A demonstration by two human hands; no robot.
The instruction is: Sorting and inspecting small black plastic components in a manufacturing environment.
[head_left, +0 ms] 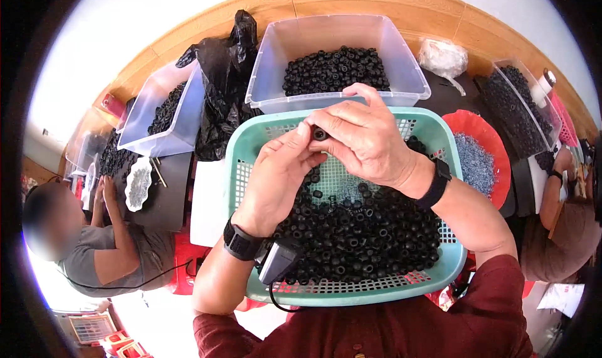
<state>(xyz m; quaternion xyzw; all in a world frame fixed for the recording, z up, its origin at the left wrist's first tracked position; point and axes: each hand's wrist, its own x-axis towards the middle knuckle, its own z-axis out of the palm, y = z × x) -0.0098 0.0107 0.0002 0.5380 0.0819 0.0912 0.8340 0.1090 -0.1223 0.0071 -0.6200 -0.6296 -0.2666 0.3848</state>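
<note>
Head view, fingers pinching black ring, rings in green basket and clear bin

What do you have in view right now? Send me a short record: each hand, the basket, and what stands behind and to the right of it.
Right hand: thumb and fingers pinch a black ring-shaped part
Left hand: fingertips at that part's left side; exact grip partly hidden
Below hands: green plastic basket with many loose black parts
Behind basket: translucent plastic bin holding a black heap
Right of basket: red dish of small blue-grey pieces
</note>
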